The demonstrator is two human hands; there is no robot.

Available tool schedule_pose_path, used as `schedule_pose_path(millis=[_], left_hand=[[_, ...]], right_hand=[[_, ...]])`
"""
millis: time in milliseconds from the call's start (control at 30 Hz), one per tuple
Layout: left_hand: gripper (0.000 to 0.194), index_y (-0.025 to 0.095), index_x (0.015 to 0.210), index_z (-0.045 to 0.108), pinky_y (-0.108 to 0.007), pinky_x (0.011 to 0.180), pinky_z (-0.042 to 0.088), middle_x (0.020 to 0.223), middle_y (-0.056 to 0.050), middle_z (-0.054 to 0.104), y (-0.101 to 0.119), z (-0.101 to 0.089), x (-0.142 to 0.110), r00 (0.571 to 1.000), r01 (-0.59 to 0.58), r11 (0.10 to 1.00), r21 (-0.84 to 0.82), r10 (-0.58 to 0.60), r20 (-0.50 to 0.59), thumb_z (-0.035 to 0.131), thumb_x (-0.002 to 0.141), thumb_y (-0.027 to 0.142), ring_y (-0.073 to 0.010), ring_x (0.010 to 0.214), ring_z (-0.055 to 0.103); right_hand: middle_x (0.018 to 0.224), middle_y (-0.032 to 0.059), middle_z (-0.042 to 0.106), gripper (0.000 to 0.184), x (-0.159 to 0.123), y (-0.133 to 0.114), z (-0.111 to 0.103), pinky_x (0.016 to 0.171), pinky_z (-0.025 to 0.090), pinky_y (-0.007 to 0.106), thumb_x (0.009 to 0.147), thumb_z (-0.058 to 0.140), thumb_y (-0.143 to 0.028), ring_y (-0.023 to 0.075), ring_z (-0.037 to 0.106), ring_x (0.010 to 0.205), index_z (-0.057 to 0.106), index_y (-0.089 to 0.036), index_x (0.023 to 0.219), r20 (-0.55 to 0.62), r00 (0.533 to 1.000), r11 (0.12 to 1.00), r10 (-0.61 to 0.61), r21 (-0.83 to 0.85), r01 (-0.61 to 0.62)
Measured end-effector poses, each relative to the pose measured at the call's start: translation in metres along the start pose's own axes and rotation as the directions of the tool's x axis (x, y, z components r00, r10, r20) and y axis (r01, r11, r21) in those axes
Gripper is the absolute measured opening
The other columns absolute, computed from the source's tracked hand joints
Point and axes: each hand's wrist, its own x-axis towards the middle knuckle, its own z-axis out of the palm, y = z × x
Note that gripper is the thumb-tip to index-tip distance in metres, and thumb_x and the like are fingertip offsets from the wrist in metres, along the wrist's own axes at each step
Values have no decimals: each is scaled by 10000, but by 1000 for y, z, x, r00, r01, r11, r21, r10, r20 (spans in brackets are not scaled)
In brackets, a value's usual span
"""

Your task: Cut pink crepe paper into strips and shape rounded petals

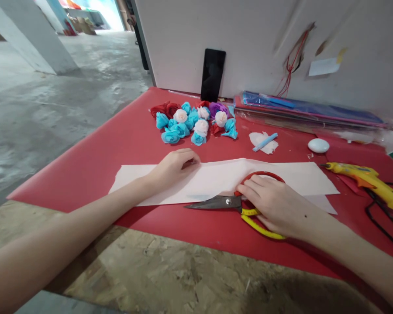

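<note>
A long pale pink strip of paper (216, 179) lies across the red-covered table, raised in a low crease near its middle. My left hand (178, 163) rests at the strip's far edge, fingers bent and closed on it; the fingertips are partly hidden. In my right hand (265, 196) is a pair of scissors (216, 203) with dark blades and one red and one yellow handle loop. The blades look closed, point left and lie along the strip's near edge. A second pale piece (324, 203) shows under the strip's right end.
Behind the strip sit several blue, pink, red and purple paper roses (180, 126). A black phone (212, 74) leans on the wall. Right are a yellow glue gun (373, 179) with cable, a white egg-shaped object (318, 145), a blue stick (265, 142) and wrapped paper packs (314, 111).
</note>
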Motion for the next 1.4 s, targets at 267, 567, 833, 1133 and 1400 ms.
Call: schedule_pose_path(millis=[267,567,833,1133,1400], left_hand=[[138,150,766,578,-251,641,453,775,-34,629,0,0,-1,1000,4,1000,-5,-4,2,444,774,186,-153,686,579],[144,140,769,581,-241,636,448,782,-44,636,-1,-1,-1,1000,-10,1000,-5,10,3,446,787,189,-148,674,576],[151,142,757,582,-253,651,449,781,-45,635,-1,0,-1,1000,-10,1000,-6,10,1,445,786,200,-156,683,579],[158,145,770,586,-261,669,453,799,-48,639,0,0,-2,1000,-6,1000,-6,6,-10,445,792,216,-161,700,581],[159,146,763,587,-256,660,446,785,-41,634,0,1,-1,1000,-8,1000,-6,8,-18,447,781,218,-159,694,576]], right_hand=[[739,101,585,254,1,7,7,602,430,320,835,331,-70,219,534,685,577,-76,897,-97,986,989,-136,-71,129],[773,107,594,235,-3,4,5,613,450,331,816,350,-28,234,545,720,570,-81,878,-47,988,988,-145,-64,142],[913,132,583,273,-7,-2,7,703,459,384,741,451,-59,264,527,829,532,-88,1000,69,996,998,-50,-20,51],[885,125,576,241,4,-6,1,668,446,357,751,468,-86,255,523,810,539,-93,981,88,996,999,-29,27,26],[972,142,577,287,14,-10,-1,736,442,379,762,495,-138,271,518,884,527,-80,1041,119,992,999,-33,31,29]])
